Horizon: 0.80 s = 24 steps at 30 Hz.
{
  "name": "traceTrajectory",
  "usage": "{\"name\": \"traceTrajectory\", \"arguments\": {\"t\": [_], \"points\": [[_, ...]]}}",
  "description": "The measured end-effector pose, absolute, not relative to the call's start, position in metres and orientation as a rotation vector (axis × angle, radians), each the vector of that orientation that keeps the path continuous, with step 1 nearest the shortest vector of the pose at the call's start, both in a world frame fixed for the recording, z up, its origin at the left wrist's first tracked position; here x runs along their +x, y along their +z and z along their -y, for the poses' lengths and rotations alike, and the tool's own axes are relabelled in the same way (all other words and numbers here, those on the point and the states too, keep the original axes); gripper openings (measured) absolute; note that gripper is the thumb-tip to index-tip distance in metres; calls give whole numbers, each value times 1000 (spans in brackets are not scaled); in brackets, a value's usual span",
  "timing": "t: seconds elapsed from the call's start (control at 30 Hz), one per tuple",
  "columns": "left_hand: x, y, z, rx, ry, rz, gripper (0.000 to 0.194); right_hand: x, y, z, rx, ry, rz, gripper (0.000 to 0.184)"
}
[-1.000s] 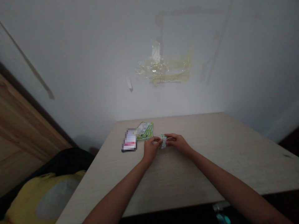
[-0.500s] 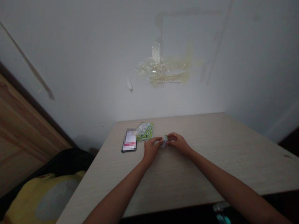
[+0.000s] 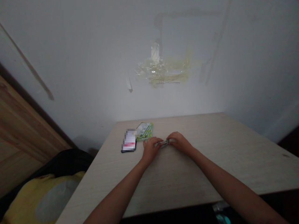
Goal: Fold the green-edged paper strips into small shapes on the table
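Note:
Between my two hands, just above the tabletop or touching it, is a small crumpled piece point(image 3: 165, 142), whitish and green, perhaps paper or a wrapper. My left hand point(image 3: 151, 148) pinches its left end between thumb and fingers. At the right end, the fingertips of my right hand point(image 3: 180, 142) are closed on it too. Behind my left hand lie several green-and-white printed packets or sheets point(image 3: 144, 130), fanned over one another. A phone point(image 3: 129, 141) with a blurred-out screen lies flat to the left of them, its lower edge dark.
The pale wooden table point(image 3: 196, 180) meets a white wall point(image 3: 93, 77) with old tape point(image 3: 163, 70) on it. Left of the table is a yellow and grey plush item point(image 3: 46, 199) on something black, near a wooden panel point(image 3: 18, 124). A turquoise object point(image 3: 223, 218) shows below the front edge.
The small piece between my hands now looks lower and flatter, where before it stood more upright. My right hand's fingers have shifted slightly; both hands stay in nearly the same place.

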<state>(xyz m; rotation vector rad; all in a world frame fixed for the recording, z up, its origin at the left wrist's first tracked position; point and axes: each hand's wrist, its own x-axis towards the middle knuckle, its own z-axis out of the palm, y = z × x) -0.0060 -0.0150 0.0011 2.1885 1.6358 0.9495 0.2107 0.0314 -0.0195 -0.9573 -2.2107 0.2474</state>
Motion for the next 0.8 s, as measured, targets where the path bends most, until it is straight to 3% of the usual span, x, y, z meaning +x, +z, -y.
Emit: {"name": "traceTrajectory", "arguments": {"t": [0.37, 0.8], "points": [[-14, -1, 19, 2464, 958, -1646, 29, 216, -18, -32, -1050, 252, 2216, 22], [-18, -6, 10, 2332, 955, -1673, 26, 214, -12, -28, -1015, 286, 2209, 28]]}}
